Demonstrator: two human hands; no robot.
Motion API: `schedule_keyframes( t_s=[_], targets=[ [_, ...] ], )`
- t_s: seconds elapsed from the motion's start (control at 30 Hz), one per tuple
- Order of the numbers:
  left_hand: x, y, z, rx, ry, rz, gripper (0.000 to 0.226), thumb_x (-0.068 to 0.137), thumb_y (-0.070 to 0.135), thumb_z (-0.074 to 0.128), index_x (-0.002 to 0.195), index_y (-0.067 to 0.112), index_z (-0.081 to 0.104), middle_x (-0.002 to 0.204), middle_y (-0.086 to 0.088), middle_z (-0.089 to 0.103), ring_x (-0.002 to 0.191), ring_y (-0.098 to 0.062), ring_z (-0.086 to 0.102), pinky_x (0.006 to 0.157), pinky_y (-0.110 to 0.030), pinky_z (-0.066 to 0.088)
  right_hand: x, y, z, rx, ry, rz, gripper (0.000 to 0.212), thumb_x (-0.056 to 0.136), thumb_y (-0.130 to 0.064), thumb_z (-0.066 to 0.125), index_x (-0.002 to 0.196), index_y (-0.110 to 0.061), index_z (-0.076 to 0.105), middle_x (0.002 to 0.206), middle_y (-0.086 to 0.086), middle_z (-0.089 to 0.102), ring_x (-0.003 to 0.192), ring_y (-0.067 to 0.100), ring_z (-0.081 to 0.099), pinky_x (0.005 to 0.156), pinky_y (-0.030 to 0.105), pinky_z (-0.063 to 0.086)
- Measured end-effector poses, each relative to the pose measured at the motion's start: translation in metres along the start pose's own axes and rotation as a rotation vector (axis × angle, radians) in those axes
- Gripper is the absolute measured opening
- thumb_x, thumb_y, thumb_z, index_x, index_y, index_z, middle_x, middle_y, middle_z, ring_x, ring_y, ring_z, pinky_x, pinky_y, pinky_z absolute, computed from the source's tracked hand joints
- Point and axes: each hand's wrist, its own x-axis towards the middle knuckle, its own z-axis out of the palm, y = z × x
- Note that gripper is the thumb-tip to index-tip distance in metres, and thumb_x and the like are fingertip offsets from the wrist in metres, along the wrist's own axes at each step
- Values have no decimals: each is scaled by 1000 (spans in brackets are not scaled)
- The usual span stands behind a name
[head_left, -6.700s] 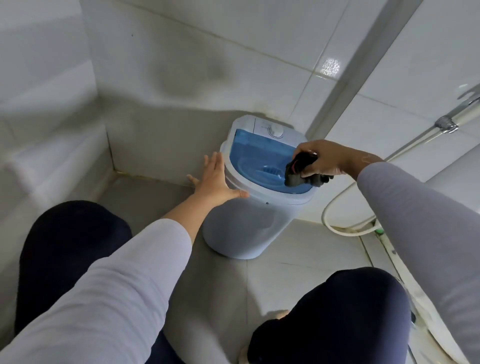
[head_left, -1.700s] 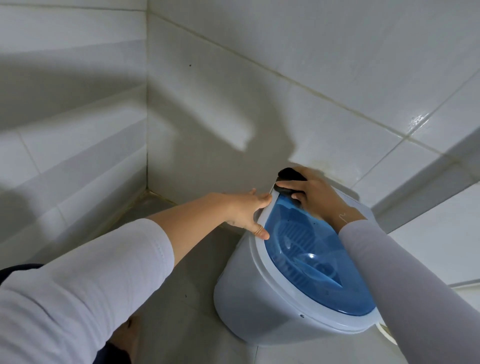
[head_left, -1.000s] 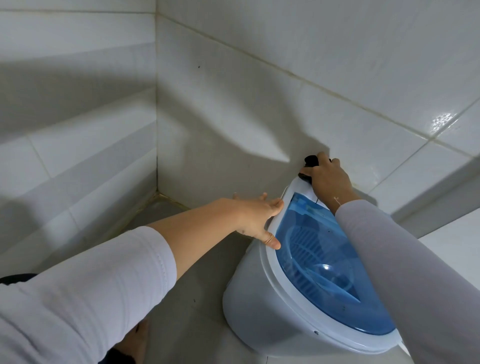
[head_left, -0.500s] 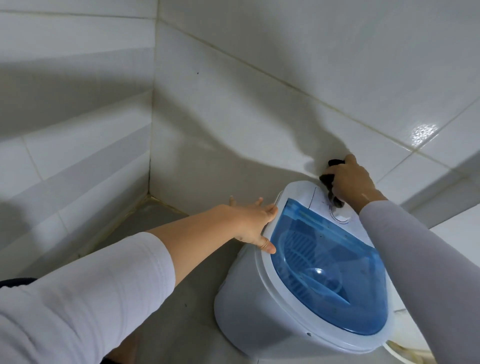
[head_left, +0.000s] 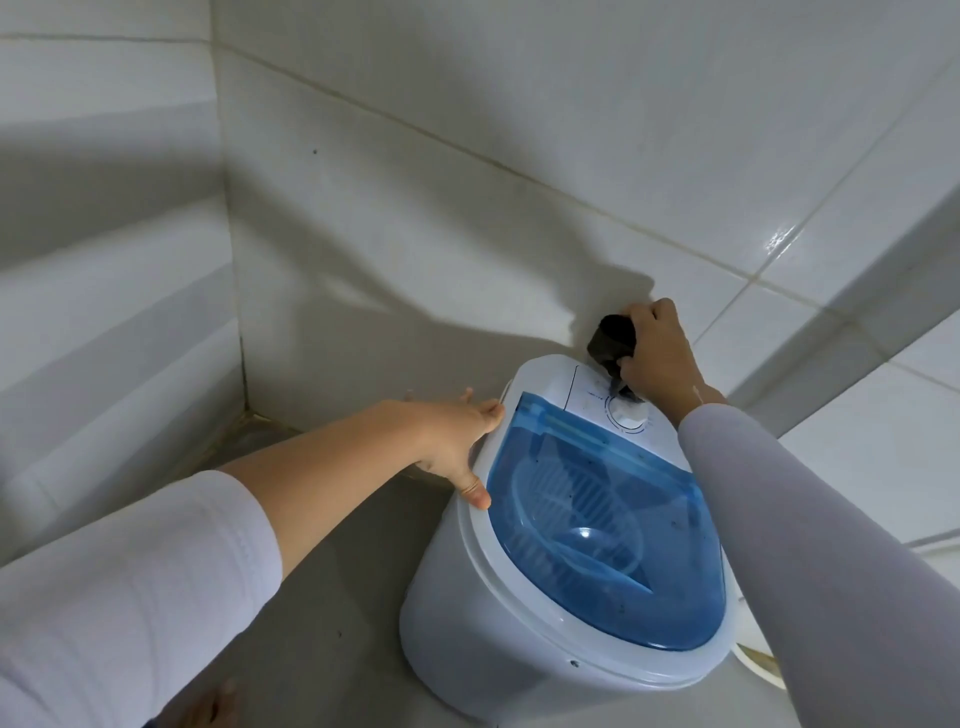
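Note:
A small white washing machine (head_left: 467, 623) with a blue see-through lid (head_left: 597, 540) stands on the floor by the tiled wall. My left hand (head_left: 457, 441) rests with straight fingers against the machine's left rim, thumb on the edge. My right hand (head_left: 657, 358) grips a dark cloth (head_left: 613, 340) at the machine's back panel, just above the white dial (head_left: 626, 413). The cloth touches the panel beside the dial.
White tiled walls meet in a corner (head_left: 239, 332) to the left of the machine. A grey tiled floor (head_left: 332, 623) lies in front. A pale hose (head_left: 758, 662) shows at the machine's lower right. A bare foot (head_left: 208, 701) is at the bottom edge.
My right hand has carried the dark cloth from the lid's back left corner across to the panel by the dial. My left hand has stayed on the left rim.

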Motion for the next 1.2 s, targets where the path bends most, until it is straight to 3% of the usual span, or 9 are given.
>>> schedule_keyframes(
  t_s=[0.13,0.27,0.37,0.5,0.67,0.87,1.07,1.2],
  targets=[
    [-1,4,-3,52,-12,-26,117,75,50,72,152,21,-11,162,2,-9,148,-17,-15,114,-65,1,-2,0,18,-65,44,-38,44,77,10,51,118,-8,49,121,18,41,98,39,51,81,40,49],
    [-1,6,-3,75,-22,-33,116,77,51,70,152,21,-13,162,7,-9,148,-17,-16,111,-67,-1,1,-2,33,-85,29,22,38,81,7,49,116,-9,47,115,21,48,81,34,46,67,35,40],
    [-1,8,-3,95,-24,-34,116,77,51,70,152,19,-12,162,7,-6,148,-17,-15,111,-68,0,6,-2,32,-49,-47,91,39,82,5,47,118,-10,46,107,25,57,78,32,44,67,35,38],
    [-1,9,-5,108,-29,-45,116,76,51,71,153,19,-11,162,7,-6,148,-17,-15,111,-68,0,6,0,31,-21,-106,117,43,84,-2,46,125,-17,46,107,26,59,89,38,53,70,34,42],
    [-1,9,-3,108,-31,-52,117,76,51,71,153,19,-12,162,8,-7,148,-17,-15,111,-70,-1,-3,5,26,45,-97,46,43,81,1,49,121,-16,54,106,21,65,100,40,57,84,42,50],
    [2,11,-4,139,-43,-66,117,76,51,70,152,18,-13,162,6,-7,148,-18,-16,110,-71,0,-13,8,20,105,-99,-52,41,76,8,51,110,-13,63,102,14,68,98,34,59,77,31,43],
    [2,14,-6,188,-49,-96,118,76,54,70,152,18,-13,162,3,-8,148,-19,-16,110,-71,-1,-24,5,19,73,-179,-154,46,78,13,46,109,-15,66,113,9,67,105,30,59,81,25,42],
    [0,20,-7,244,-48,-119,117,76,54,69,152,17,-12,163,2,-6,149,-21,-14,110,-71,0,-35,0,15,46,-221,-195,43,77,13,48,106,-14,66,112,9,67,104,29,59,87,30,46]
  ],
)
